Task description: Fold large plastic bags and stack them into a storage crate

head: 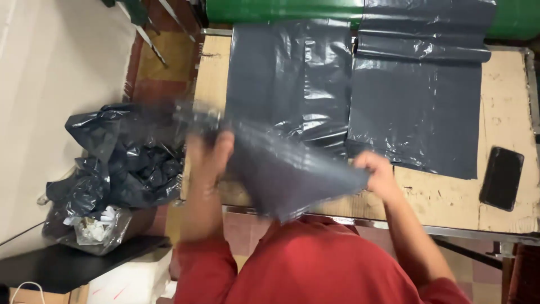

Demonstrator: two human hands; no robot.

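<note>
**Both hands on one grey plastic bag, lifted off the bench**

While the frame is motion-blurred on the near side, the grip is readable: left hand (209, 155) is closed on one end of a dark grey, glossy plastic mailer bag (287, 174), fingers curled over its edge. Right hand (378, 171) pinches the opposite corner of the same bag, fingers folded around it. Bag hangs between the two hands, sagging toward the person's red shirt (315, 264), raised clear of the worn wooden worktable (506, 118).

Beyond the hands, flat on the table:
- a sheet of the same dark grey plastic film (289, 79), creased, just past the left hand
- a second, flatter dark grey plastic sheet (419, 107), just past the right hand, its far end running up to a green roller (281, 10)

Out past the right hand, well apart: a flat black phone (501, 178), lying face up near the table edge.

Out past the left hand, off the table, lower down: a heap of crumpled black plastic scrap (121, 163), with a clear bag of white waste (98, 225) beneath it.
</note>
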